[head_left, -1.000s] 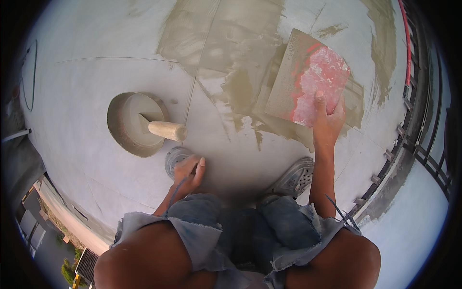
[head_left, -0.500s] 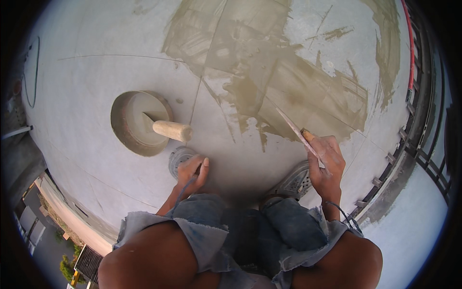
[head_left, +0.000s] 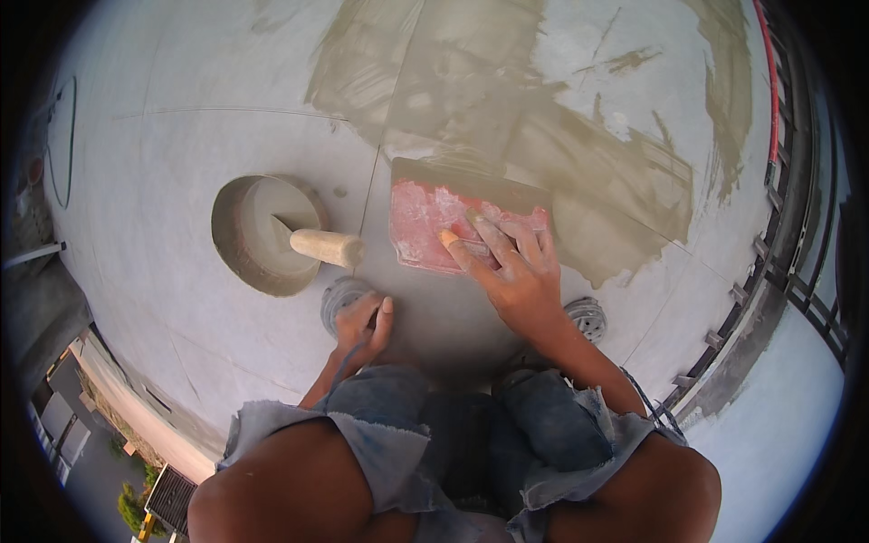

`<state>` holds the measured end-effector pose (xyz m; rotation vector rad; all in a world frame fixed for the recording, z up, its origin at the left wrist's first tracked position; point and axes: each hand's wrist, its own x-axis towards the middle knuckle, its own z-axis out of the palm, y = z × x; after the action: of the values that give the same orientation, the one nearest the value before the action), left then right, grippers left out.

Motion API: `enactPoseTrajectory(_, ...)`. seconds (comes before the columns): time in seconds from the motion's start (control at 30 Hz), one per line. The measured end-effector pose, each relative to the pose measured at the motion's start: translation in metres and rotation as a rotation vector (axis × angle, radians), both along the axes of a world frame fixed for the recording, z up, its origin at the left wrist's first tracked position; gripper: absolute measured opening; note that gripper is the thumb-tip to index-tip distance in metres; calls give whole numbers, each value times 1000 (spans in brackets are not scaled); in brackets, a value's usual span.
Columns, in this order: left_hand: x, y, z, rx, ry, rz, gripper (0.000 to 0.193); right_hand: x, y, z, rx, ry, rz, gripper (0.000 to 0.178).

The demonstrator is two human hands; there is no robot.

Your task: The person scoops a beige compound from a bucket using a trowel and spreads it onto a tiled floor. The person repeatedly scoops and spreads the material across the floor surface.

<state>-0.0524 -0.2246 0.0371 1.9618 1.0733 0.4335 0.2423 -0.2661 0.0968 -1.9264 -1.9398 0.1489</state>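
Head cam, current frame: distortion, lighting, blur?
Head view: strong fisheye, red tube bowed along the right rim, corners black; head view: soft light, floor dimmer between the shoes, no harsh glare on the wet patch; head view: right hand and red-faced spreader readable, far-left rim murky.

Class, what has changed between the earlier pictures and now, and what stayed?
The right hand has moved leftward, carrying the pink-faced spreader, which was edge-on half a second ago and now shows its pink face again. Nothing was visibly let go. The left hand, curled by the left shoe, and the round pan with the wooden-handled trowel stayed put.
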Motion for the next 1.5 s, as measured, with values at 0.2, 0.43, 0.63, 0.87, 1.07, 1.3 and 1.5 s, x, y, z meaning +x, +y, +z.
enactPoseTrajectory(0.2, 5, 3, 6, -32, -39, 26, 18, 38, 9, 34, 108, 83, -155, 57)
enactPoseTrajectory(0.43, 7, 4, 7, -44, -38, 23, 17, 131, 50, 54, 70, 144, -228, 44)
enactPoseTrajectory(0.63, 3, 2, 1, -22, -69, 48, 15, 108, 75, 39, -79, 35, -338, 43)
enactPoseTrajectory(0.87, 6, 3, 4, -24, -47, 34, 14, 63, 68, 20, 19, 42, -187, 48)
enactPoseTrajectory(1.07, 4, 2, 1, -25, -62, 33, 16, 80, 53, 49, 32, 137, -262, 48)
enactPoseTrajectory(1.3, 3, 4, 5, -42, -57, 44, 16, 67, 5, 54, -21, 171, -201, 50)
enactPoseTrajectory(1.5, 4, 4, 7, -40, -16, 45, 15, 21, -33, 28, -14, 69, 41, 48)
